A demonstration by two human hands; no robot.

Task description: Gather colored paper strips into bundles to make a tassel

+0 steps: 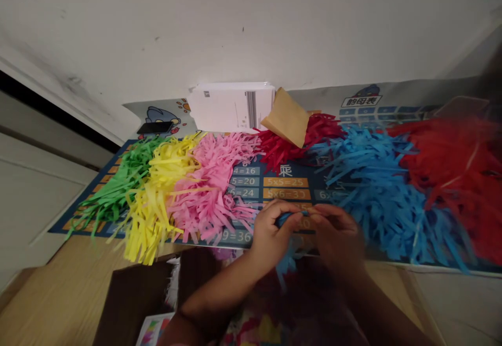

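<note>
My left hand point(270, 231) and my right hand point(337, 233) meet over the front edge of a blue multiplication mat point(286, 181). Both are pinched on a blue paper strip point(288, 216) held between them; part of it hangs down below my left hand. The fingers are curled and close together. A heap of blue paper strips point(376, 184) lies just right of my right hand. A heap of pink strips point(212, 184) lies just left of my left hand.
Heaps of green strips point(117, 184), yellow strips point(157, 194) and red strips point(455, 173) spread across the mat. At the wall stand white printed sheets point(231, 106), a brown envelope point(288, 116) and a black phone point(155, 127). A dark cardboard box point(133, 299) sits below on the wooden floor.
</note>
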